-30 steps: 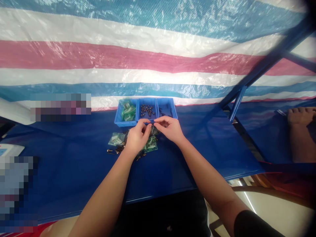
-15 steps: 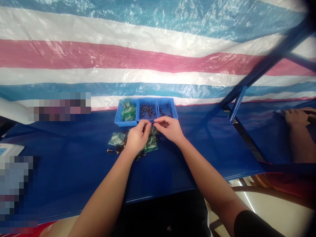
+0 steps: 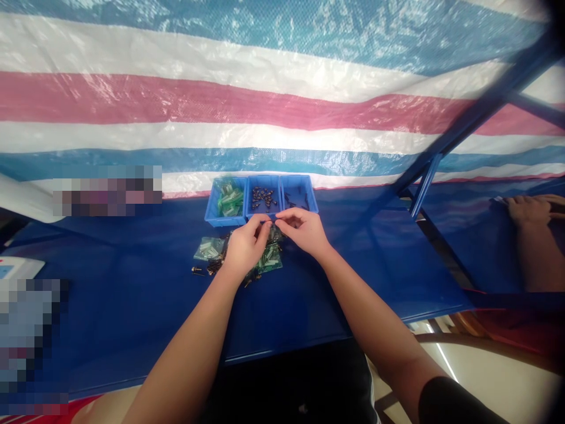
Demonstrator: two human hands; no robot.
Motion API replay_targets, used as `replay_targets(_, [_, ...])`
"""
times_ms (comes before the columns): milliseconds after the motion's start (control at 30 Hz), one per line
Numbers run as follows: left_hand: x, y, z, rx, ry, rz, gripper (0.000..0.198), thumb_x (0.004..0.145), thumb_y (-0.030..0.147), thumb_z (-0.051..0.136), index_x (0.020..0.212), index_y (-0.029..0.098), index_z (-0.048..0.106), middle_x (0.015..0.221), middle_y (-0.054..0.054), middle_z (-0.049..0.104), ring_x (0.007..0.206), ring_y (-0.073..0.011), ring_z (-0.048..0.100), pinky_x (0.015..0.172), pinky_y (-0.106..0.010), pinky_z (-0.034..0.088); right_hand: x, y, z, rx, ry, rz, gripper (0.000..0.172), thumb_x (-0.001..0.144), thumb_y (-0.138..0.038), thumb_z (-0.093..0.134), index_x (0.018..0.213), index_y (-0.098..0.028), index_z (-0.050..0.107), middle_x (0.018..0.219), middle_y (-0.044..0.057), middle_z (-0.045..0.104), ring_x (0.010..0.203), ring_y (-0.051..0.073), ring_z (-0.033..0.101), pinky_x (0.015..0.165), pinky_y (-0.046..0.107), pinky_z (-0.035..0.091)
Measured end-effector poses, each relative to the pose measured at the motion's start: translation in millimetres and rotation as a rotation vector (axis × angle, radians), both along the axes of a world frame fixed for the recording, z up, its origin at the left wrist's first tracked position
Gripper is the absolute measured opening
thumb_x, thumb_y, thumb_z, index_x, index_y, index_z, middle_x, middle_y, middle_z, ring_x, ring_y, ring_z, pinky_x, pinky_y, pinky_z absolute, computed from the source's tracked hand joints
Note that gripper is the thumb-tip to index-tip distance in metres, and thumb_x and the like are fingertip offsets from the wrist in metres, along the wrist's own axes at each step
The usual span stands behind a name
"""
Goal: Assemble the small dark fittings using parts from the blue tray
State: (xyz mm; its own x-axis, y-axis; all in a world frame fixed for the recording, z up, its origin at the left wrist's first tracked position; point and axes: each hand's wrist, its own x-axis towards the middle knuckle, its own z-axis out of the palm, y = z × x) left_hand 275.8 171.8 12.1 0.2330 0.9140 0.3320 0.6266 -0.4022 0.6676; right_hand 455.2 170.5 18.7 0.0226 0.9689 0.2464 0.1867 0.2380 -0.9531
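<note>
Two hands meet fingertip to fingertip: your left hand (image 3: 245,246) and right hand (image 3: 302,231) pinch one small part (image 3: 271,220), too tiny to identify, between them. It sits just before the middle bin (image 3: 263,201) of dark screws, above the green packets (image 3: 269,258); both hands equally near.

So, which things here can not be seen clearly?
All in the head view:
- What the left hand and right hand pinch together: too small, covered by fingertips.
- Parts in the bins: too small to name.
- Bags on the table: partly under the hands.
- Left side: pixelated patches.
</note>
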Motion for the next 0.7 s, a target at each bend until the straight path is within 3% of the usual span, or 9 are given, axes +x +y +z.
replay_targets(200, [0.4, -0.1, 1.2, -0.014, -0.003, -0.007, 0.031, 0.100, 0.047, 0.045, 0.107, 0.023, 0.064, 0.068, 0.001, 0.062, 0.056, -0.0139, 0.056, 0.059, -0.024, 0.038, 0.9, 0.8, -0.5, 0.005, -0.019, 0.003, 0.023, 0.079, -0.036, 0.074, 0.093, -0.019, 0.077, 0.085, 0.005, 0.076, 0.067, 0.014, 0.067, 0.064, 0.028, 0.057])
replay_targets(700, [0.6, 0.0, -0.6, 0.001, -0.015, -0.007, 0.030, 0.099, 0.046, 0.049, 0.111, 0.023, 0.064, 0.066, 0.004, 0.060, 0.054, -0.0118, 0.052, 0.058, -0.023, 0.037, 1.4, 1.4, -1.9, 0.003, -0.007, -0.003, 0.023, 0.079, -0.037, 0.073, 0.094, -0.020, 0.077, 0.087, 0.005, 0.077, 0.069, 0.015, 0.068, 0.065, 0.029, 0.058])
